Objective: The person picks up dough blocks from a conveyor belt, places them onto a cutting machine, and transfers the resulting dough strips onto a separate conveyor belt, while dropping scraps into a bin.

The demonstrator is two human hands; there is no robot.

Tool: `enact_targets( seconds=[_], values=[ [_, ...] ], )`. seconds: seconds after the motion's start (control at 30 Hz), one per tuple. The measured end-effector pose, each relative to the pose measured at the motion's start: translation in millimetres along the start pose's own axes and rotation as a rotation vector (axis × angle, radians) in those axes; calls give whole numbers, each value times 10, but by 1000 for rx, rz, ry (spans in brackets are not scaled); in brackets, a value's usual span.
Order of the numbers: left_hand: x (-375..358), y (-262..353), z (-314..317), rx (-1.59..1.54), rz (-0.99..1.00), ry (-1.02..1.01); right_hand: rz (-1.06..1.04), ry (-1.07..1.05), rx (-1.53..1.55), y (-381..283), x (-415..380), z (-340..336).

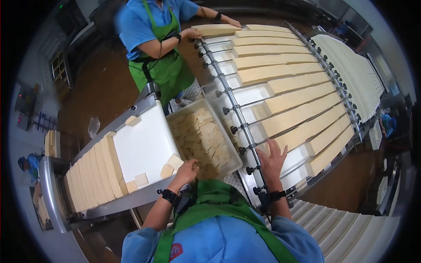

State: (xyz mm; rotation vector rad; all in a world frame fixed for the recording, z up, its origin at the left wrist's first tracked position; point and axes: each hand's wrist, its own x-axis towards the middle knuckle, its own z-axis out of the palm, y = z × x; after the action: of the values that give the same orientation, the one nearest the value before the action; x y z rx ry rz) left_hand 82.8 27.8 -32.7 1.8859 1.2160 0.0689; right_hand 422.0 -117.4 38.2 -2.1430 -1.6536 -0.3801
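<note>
My right hand (272, 161) is over the near end of the slatted conveyor, fingers spread, close to its metal side rail (237, 107). Long pale-yellow strips, dough or cake by their look, lie in lanes there; one strip (326, 151) ends just right of that hand. My left hand (187, 171) has its fingers curled at the edge of the white belt (142, 142), beside small pale end pieces (166, 171). What its fingers hold, if anything, is hidden. Below and between both hands stands a white bin (239, 161) holding many cut scraps (204, 138).
Across from me a co-worker in a green apron (160, 70) has both hands at a far strip (217, 30). Several strips (94, 171) lie side by side on the left belt. Black knobs (233, 130) stick out along the rail. Ridged white trays (337, 228) stand at lower right.
</note>
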Motion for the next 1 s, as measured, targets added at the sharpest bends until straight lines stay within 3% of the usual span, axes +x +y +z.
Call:
enact_targets(
  seconds=[0.23,0.33,0.43,0.53,0.67,0.7,0.73,0.77,0.8,0.87,0.9,1.0],
  values=[
    [-359,71,-263,-102,-42,-102,-37,-124,-57,-14,113,-87],
    [-480,-63,-333,-317,28,80,-91,-162,-99,-25,164,-149],
    [-643,-300,-444,-456,-49,210,-129,-270,-147,3,167,-163],
    [-815,-611,-500,-701,-139,379,12,-367,-27,96,98,-19],
    [-1240,-1042,-595,-934,-201,609,-2,-473,-122,114,22,97],
    [-1342,-1185,-562,-940,-216,676,50,-481,-162,-6,84,80],
    [-1417,-1366,-472,-862,-290,900,91,-489,-193,-159,184,59],
    [-1502,-1498,-441,-775,-374,1123,59,-368,-206,-223,232,173],
    [-1682,-1401,-555,-572,-507,1217,-9,-270,-135,-382,332,302],
    [-1818,-1667,-519,-395,-641,1363,-116,-173,-32,-936,652,575],
    [-1849,-1788,-500,-215,-735,1418,-241,-238,152,-1357,823,689],
    [-1842,-1908,-631,-198,-771,1410,-637,-340,501,-2637,1192,1207]
  ],
)
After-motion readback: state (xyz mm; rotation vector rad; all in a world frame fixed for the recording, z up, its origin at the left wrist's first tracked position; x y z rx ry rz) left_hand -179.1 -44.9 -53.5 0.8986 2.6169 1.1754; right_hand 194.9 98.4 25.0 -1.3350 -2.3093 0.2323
